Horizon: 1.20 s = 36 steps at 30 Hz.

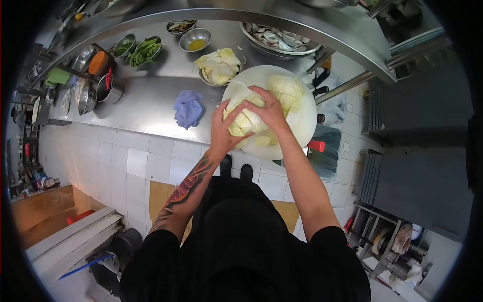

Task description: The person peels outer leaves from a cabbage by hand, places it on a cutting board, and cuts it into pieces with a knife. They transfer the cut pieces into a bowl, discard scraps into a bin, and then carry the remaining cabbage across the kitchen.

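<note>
Both my hands are on a piece of napa cabbage point(245, 126) over a round white cutting board point(303, 118). My left hand point(223, 133) wraps its left and near side, and my right hand point(269, 111) grips it from the top right, fingers curled over it. Beside them on the board lies another piece of napa cabbage point(286, 92), with a smaller pale piece point(265, 138) near the front. A red handle point(316, 146) sticks out at the board's right edge; what it belongs to is mostly hidden.
Just behind the board stands a bowl of cabbage leaves point(219, 66). A blue cloth point(189, 108) lies on the steel counter point(151, 100). Farther back are a bowl of yellow liquid point(196, 43), green vegetables point(146, 52) and a basin of fish point(279, 40). A steel shelf point(226, 15) overhangs the counter.
</note>
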### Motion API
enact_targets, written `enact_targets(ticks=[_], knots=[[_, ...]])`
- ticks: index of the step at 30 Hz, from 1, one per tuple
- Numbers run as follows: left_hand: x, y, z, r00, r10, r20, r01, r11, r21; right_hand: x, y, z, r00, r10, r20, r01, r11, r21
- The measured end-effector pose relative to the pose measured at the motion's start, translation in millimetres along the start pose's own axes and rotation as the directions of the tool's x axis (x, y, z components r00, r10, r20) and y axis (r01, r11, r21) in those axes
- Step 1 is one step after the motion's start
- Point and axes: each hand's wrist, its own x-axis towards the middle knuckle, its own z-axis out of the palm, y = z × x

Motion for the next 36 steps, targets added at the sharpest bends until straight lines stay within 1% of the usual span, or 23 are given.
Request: enact_targets(ticks=[1, 2, 3, 4, 5, 6, 7, 11, 13, 15, 17, 18, 19, 21, 23, 25, 27, 29, 30, 31, 33, 35, 36], knots=[[5, 5, 0, 1.0, -0.006, -0.003, 0.006, 1.0, 0.009, 3, 0, -3, 1.0, -0.003, 0.009, 0.003, 1.0, 0.007], [12, 8, 1, 1.0, -0.026, 0.002, 0.026, 0.999, -0.03, 6, 0, -8, 0.994, 0.099, 0.047, -0.107, 0.975, 0.193], [18, 10, 2, 0.999, -0.045, 0.006, 0.045, 0.996, -0.071, 9, -5, -14, 0.976, 0.192, 0.104, -0.217, 0.905, 0.365], [24, 11, 4, 0.999, -0.049, 0.0, 0.049, 0.997, -0.068, 11, -21, -25, 0.967, 0.222, 0.127, -0.254, 0.892, 0.373], [29, 12, 5, 0.999, -0.046, -0.005, 0.045, 0.993, -0.108, 13, -21, -28, 0.967, 0.218, 0.132, -0.252, 0.893, 0.372], [34, 12, 6, 0.999, -0.041, -0.011, 0.038, 0.988, -0.149, 15, -23, -31, 0.96, 0.249, 0.131, -0.28, 0.886, 0.369], [37, 12, 6, 0.999, -0.038, -0.02, 0.035, 0.988, -0.149, 20, -27, -33, 0.952, 0.277, 0.128, -0.305, 0.879, 0.366], [51, 11, 0, 0.999, 0.001, -0.036, -0.009, 0.975, -0.222, 21, -48, -40, 0.951, 0.292, 0.102, -0.308, 0.876, 0.37], [54, 13, -15, 0.999, 0.028, -0.04, -0.037, 0.967, -0.252, 23, -65, -36, 0.954, 0.285, 0.098, -0.301, 0.892, 0.337], [56, 9, -37, 0.995, 0.052, -0.083, -0.07, 0.972, -0.223, 21, -89, -24, 0.961, 0.269, 0.067, -0.275, 0.891, 0.361], [53, -2, -64, 0.991, 0.079, -0.11, -0.104, 0.965, -0.24, 22, -115, -2, 0.968, 0.245, 0.056, -0.25, 0.912, 0.325], [50, -13, -80, 0.987, 0.092, -0.135, -0.122, 0.964, -0.234, 23, -129, 13, 0.975, 0.216, 0.044, -0.22, 0.937, 0.27], [47, -23, -100, 0.984, 0.087, -0.153, -0.12, 0.968, -0.221, 25, -145, 31, 0.983, 0.182, 0.036, -0.186, 0.958, 0.217], [35, -46, -150, 0.977, 0.091, -0.191, -0.135, 0.963, -0.235, 25, -183, 79, 0.987, 0.146, 0.065, -0.157, 0.959, 0.237], [21, -70, -207, 0.97, 0.071, -0.231, -0.117, 0.975, -0.189, 26, -222, 131, 0.989, 0.114, 0.093, -0.133, 0.963, 0.234], [-2, -102, -278, 0.959, 0.092, -0.267, -0.126, 0.986, -0.112, 24, -265, 200, 0.983, 0.061, 0.174, -0.105, 0.961, 0.257], [-27, -126, -353, 0.947, 0.076, -0.312, -0.095, 0.994, -0.047, 25, -306, 269, 0.978, -0.049, 0.203, -0.015, 0.953, 0.302], [-52, -148, -426, 0.924, 0.055, -0.377, -0.065, 0.998, -0.012, 25, -351, 338, 0.95, -0.093, 0.297, -0.016, 0.939, 0.344], [-44, -181, -445, 0.92, 0.001, -0.391, 0.008, 1.0, 0.02, 59, -351, 376, 0.93, -0.091, 0.356, -0.04, 0.938, 0.344], [-52, -194, -476, 0.913, -0.006, -0.408, 0.027, 0.999, 0.047, 67, -365, 411, 0.908, -0.138, 0.396, -0.021, 0.928, 0.373], [-72, -222, -539, 0.861, -0.039, -0.507, 0.092, 0.993, 0.079, 76, -404, 485, 0.869, -0.189, 0.457, -0.017, 0.912, 0.41], [-94, -259, -602, 0.833, -0.045, -0.551, 0.147, 0.979, 0.142, 86, -445, 560, 0.805, -0.291, 0.516, 0.094, 0.923, 0.374], [-104, -280, -629, 0.81, -0.046, -0.585, 0.175, 0.97, 0.167, 90, -461, 601, 0.776, -0.324, 0.541, 0.097, 0.909, 0.405]])
